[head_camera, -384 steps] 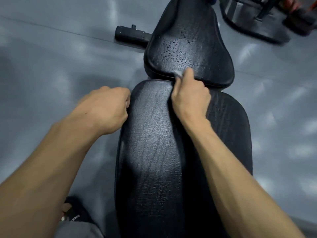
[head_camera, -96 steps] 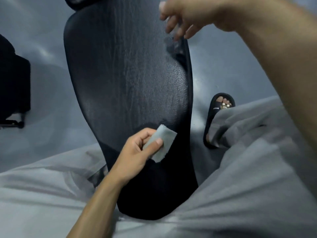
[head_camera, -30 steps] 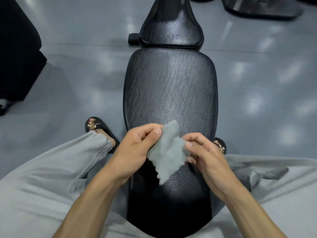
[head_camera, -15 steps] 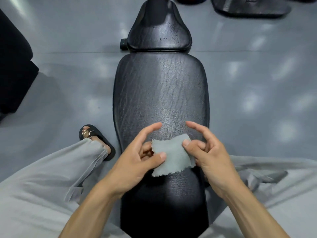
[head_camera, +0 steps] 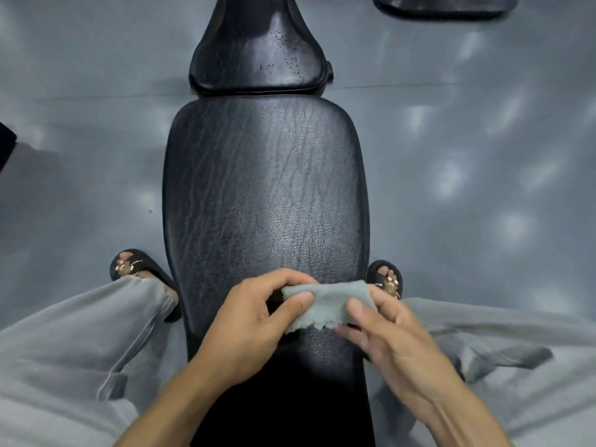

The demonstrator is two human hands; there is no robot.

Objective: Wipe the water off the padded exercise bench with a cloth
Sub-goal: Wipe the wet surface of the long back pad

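The black padded bench point(head_camera: 264, 188) runs away from me between my legs. Its long pad looks creased and mostly dry. The smaller far pad point(head_camera: 258, 50) carries scattered water drops. A small grey cloth point(head_camera: 325, 303) is stretched flat just above the near part of the long pad. My left hand point(head_camera: 254, 321) pinches the cloth's left edge between thumb and fingers. My right hand point(head_camera: 390, 330) pinches its right edge the same way.
My grey-trousered legs straddle the bench, with black sandals on the floor at left point(head_camera: 138, 269) and right point(head_camera: 387, 279). Shiny grey floor point(head_camera: 483, 188) lies on both sides. A dark equipment base point(head_camera: 445, 8) sits at the far right.
Both hands have closed their fingers on the cloth and pulled it wider between them, slightly nearer to me. The view has shifted so the bench sits more centred.
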